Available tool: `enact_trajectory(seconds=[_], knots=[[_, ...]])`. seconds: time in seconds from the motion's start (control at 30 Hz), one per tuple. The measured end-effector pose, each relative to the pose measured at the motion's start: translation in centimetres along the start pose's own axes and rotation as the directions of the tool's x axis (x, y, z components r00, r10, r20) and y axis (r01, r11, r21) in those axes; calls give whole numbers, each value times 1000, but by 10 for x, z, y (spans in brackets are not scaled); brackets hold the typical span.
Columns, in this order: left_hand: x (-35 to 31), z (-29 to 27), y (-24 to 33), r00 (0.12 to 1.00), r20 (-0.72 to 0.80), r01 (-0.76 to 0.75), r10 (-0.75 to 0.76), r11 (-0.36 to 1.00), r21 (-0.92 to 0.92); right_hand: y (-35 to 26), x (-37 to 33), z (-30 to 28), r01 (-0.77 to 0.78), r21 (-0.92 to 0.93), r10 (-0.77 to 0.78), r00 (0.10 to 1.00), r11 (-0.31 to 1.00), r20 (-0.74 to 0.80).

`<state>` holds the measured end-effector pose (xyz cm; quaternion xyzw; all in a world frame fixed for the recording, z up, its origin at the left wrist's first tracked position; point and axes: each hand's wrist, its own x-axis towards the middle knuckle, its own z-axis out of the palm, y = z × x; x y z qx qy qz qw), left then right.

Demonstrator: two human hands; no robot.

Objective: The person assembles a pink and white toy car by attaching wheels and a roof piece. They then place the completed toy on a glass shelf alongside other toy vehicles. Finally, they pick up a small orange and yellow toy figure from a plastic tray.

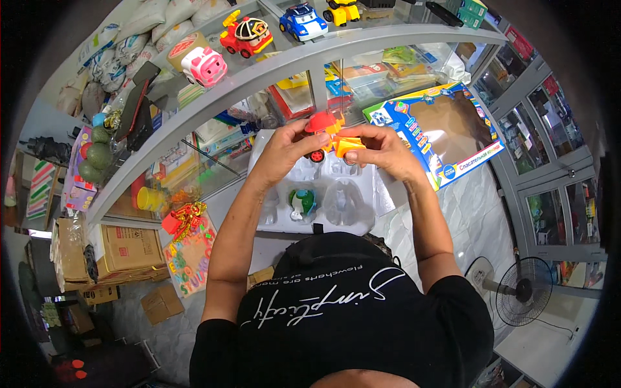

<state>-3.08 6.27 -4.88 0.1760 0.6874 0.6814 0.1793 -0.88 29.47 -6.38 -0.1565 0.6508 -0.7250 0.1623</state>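
Between my two hands is a toy vehicle with a red top, orange and yellow body parts and a red-hubbed wheel. My left hand pinches its left side near the red top and wheel. The fingers of my right hand close on the yellow-orange part at its right. Below the toy lies a white moulded plastic tray with shaped hollows. One hollow holds a green and white toy. To the right leans a blue and yellow window box; my fingers partly cover the held toy.
Along the glass counter's grey edge stand a pink toy car, a red toy fire truck, a blue toy police car and a yellow toy vehicle. Cardboard boxes sit left; a fan stands right.
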Motion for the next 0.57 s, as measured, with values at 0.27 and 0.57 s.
enact_trajectory(seconds=[0.27, 0.57], knots=[[3, -4, -2, 995, 71, 66, -75, 989, 131, -18, 12, -15, -57, -50, 63, 989, 997, 136], [2, 2, 3, 1000, 12, 4, -5, 997, 73, -1, 20, -12, 66, -64, -64, 997, 996, 35]])
